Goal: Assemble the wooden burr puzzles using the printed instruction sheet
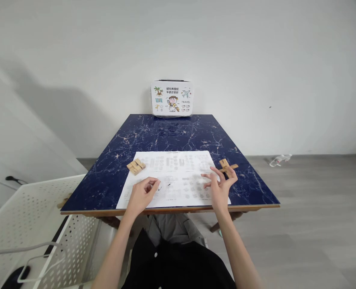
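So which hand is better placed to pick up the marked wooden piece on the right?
Probably the right hand: it is close beside that wooden piece, which lies to the right of the paper. The left hand is over the paper's left side, clearly farther away.

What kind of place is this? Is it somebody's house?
Maybe a room in a home, but I can't be sure. There's a blue table with a cartoon case on it, and a white basket full of holes beside it.
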`<state>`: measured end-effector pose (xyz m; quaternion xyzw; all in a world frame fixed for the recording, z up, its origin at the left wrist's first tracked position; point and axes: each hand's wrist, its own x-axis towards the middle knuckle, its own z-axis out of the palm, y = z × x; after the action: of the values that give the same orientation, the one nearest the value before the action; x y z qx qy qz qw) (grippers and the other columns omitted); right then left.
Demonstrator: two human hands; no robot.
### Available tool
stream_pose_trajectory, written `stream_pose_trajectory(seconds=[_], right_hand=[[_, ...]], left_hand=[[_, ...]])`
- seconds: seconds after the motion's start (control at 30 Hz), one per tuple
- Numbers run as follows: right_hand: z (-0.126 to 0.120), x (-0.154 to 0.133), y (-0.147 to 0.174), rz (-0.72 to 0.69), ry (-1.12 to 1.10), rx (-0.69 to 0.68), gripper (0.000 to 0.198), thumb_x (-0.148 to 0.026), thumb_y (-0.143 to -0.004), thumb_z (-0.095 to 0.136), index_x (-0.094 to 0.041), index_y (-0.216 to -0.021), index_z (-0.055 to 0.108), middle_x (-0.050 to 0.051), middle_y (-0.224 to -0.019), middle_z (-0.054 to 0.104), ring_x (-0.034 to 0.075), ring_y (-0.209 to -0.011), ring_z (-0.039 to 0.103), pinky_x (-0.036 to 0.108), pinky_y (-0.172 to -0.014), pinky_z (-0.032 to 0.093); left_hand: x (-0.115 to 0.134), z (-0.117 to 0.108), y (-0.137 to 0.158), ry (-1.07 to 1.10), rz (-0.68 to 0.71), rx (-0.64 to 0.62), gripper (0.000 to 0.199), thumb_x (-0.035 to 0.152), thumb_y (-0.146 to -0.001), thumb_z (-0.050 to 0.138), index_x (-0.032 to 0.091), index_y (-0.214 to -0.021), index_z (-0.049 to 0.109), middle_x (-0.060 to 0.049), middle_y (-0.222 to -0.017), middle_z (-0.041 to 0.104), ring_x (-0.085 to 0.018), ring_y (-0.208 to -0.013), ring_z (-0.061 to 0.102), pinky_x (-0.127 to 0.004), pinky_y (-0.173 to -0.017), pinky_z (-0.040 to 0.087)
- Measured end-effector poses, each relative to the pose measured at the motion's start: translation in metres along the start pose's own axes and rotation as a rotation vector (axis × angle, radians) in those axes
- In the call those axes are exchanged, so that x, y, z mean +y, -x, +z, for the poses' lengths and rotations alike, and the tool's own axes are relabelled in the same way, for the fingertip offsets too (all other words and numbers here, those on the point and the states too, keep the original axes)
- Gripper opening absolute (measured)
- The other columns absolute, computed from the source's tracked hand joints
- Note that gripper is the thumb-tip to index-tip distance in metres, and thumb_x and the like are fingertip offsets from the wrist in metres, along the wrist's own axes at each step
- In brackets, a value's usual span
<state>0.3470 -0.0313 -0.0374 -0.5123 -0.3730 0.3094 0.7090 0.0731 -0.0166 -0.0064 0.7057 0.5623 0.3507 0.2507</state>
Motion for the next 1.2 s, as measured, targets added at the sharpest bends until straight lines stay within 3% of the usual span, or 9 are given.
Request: stream_pose_trajectory(seconds=[0.2,0.37,0.53,0.63,0.77,0.93,1.0,1.07,1.2], right_hand=[[-0.004,0.007,-0.008,0.077,-0.127,0.080,0.072,-0.036,-0.092,0.064,-0.035,-0.146,0.016,0.016,-0.141,0.051,0.028,-0.106,0.073,0.035,-0.063,0.064],[-0.004,0.016,-0.012,0.039,-0.069,0.105,0.065,-0.038,-0.089,0.066,-0.029,-0.142,0.030,0.017,-0.144,0.045,0.027,-0.111,0.068,0.036,-0.066,0.065],[-0.002,0.015,-0.011,0.005,0.017,0.072,0.044,-0.044,-0.091,0.063,-0.023,-0.126,0.047,0.017,-0.128,0.058,0.028,-0.107,0.067,0.034,-0.064,0.060],[-0.002,0.009,-0.008,0.010,0.086,-0.007,0.033,-0.049,-0.092,0.063,-0.022,-0.109,0.055,0.011,-0.104,0.066,0.024,-0.089,0.066,0.031,-0.059,0.055],[-0.003,0.002,-0.002,-0.003,0.163,-0.222,0.035,-0.057,-0.096,0.058,-0.024,-0.086,0.053,0.000,-0.077,0.060,0.016,-0.058,0.054,0.030,-0.056,0.049],[-0.003,-0.003,0.004,0.055,0.176,-0.499,0.042,-0.063,-0.094,0.061,-0.024,-0.080,0.055,0.000,-0.071,0.060,0.017,-0.058,0.053,0.029,-0.057,0.046],[-0.004,-0.005,0.005,0.055,0.166,-0.584,0.040,-0.061,-0.095,0.062,-0.024,-0.080,0.056,0.000,-0.072,0.061,0.017,-0.061,0.055,0.029,-0.060,0.046],[-0.006,-0.008,0.005,0.052,0.162,-0.658,0.039,-0.059,-0.095,0.062,-0.024,-0.080,0.056,0.000,-0.072,0.062,0.018,-0.064,0.056,0.030,-0.062,0.047],[-0.010,-0.012,0.005,0.066,0.165,-0.763,0.041,-0.059,-0.094,0.063,-0.024,-0.075,0.053,-0.001,-0.066,0.061,0.018,-0.061,0.055,0.030,-0.062,0.046]], left_hand=[[0.000,0.000,0.000,0.016,0.004,-0.008,0.035,0.051,-0.095,0.058,0.020,-0.092,0.073,0.000,-0.070,0.069,-0.014,-0.057,0.056,-0.024,-0.054,0.040],[-0.002,0.000,0.001,0.014,0.000,0.002,0.034,0.050,-0.095,0.058,0.019,-0.093,0.073,0.001,-0.070,0.069,-0.014,-0.057,0.056,-0.024,-0.055,0.040],[-0.002,0.000,0.001,0.010,0.000,-0.001,0.034,0.050,-0.095,0.057,0.019,-0.092,0.073,0.001,-0.069,0.068,-0.014,-0.057,0.055,-0.025,-0.055,0.040],[-0.001,-0.001,0.001,0.006,0.004,-0.001,0.034,0.049,-0.095,0.057,0.019,-0.092,0.073,0.001,-0.068,0.068,-0.014,-0.057,0.056,-0.025,-0.055,0.041],[-0.001,-0.001,0.001,0.007,0.002,0.001,0.034,0.050,-0.095,0.056,0.020,-0.093,0.073,0.002,-0.066,0.067,-0.015,-0.057,0.057,-0.025,-0.056,0.042],[0.002,0.000,0.002,-0.027,0.014,-0.020,0.032,0.049,-0.096,0.057,0.021,-0.094,0.072,0.001,-0.070,0.067,-0.016,-0.060,0.058,-0.027,-0.061,0.046],[0.007,0.003,0.003,-0.066,0.056,-0.049,0.030,0.048,-0.096,0.060,0.022,-0.102,0.072,-0.001,-0.082,0.069,-0.017,-0.067,0.062,-0.030,-0.069,0.050],[0.015,0.007,0.005,-0.077,0.130,-0.100,0.036,0.048,-0.091,0.068,0.025,-0.119,0.068,-0.005,-0.106,0.071,-0.021,-0.088,0.067,-0.035,-0.084,0.054],[0.032,0.021,0.002,0.035,0.239,-0.251,0.092,0.049,-0.070,0.090,0.031,-0.150,0.048,-0.011,-0.156,0.047,-0.034,-0.142,0.047,-0.047,-0.117,0.042]])
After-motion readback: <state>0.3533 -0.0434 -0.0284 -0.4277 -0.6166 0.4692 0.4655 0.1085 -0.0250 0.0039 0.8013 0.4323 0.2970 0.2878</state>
